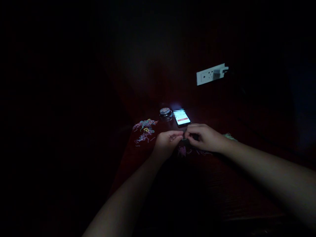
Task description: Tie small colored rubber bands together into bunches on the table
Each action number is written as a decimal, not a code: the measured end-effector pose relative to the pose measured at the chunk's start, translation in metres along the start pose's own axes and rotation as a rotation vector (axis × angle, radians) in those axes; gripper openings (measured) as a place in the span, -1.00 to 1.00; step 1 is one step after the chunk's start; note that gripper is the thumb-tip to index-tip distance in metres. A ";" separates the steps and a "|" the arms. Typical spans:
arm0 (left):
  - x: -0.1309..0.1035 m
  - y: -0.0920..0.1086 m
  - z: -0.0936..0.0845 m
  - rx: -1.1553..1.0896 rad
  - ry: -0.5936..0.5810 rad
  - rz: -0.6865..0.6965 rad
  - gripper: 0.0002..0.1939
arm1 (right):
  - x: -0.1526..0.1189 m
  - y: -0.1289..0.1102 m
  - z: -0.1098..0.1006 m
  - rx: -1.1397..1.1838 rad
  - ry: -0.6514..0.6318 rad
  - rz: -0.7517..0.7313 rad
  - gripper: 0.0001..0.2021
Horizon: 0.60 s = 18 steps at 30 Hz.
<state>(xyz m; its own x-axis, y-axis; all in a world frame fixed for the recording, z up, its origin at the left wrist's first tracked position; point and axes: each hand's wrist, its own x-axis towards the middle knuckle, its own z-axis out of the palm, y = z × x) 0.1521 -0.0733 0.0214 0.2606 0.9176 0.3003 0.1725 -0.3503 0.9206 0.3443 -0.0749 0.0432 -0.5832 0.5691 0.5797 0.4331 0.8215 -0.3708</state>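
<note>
In the dim head view my left hand (168,141) is closed in a pinch, its fingertips nearly meeting those of my right hand (201,135). A thin, pale green rubber band (184,139) shows between the fingertips; the fingers partly cover it. My right hand is also pinched, with its thumb and forefinger curled toward the band. Just below the hands lies a small pile of purple rubber bands (182,151). Beyond the fingers is a lit phone (183,119) lying face up.
A round lidded jar (166,114) stands left of the phone. Mixed coloured rubber bands (146,126) are heaped at the table's left side, and light green ones (229,136) lie behind my right wrist. A power strip (211,75) with a plugged-in adapter is at the back right.
</note>
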 end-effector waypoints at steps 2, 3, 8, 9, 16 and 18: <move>0.000 0.000 0.000 -0.011 0.003 0.004 -0.80 | 0.000 0.001 0.000 0.008 0.008 0.018 -0.90; 0.001 0.000 0.000 -0.019 0.011 0.001 -0.80 | -0.001 0.002 0.001 0.013 0.015 0.029 -0.91; 0.001 0.001 -0.003 -0.035 0.057 0.007 -0.79 | -0.003 0.004 0.003 0.067 0.027 0.128 -0.94; 0.002 0.001 -0.003 -0.026 0.063 0.016 -0.79 | -0.004 0.004 0.003 0.090 0.025 0.146 -0.91; 0.001 0.004 0.001 -0.049 0.039 0.009 -0.82 | -0.003 0.000 0.005 0.196 0.052 0.195 -0.69; 0.001 0.004 0.002 -0.063 0.046 0.003 -0.83 | -0.003 0.001 0.005 0.180 0.072 0.196 -0.68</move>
<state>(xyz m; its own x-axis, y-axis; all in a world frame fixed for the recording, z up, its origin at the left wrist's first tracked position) 0.1553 -0.0747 0.0247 0.2172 0.9248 0.3124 0.1112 -0.3414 0.9333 0.3426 -0.0758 0.0379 -0.4474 0.7190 0.5319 0.4000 0.6928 -0.6000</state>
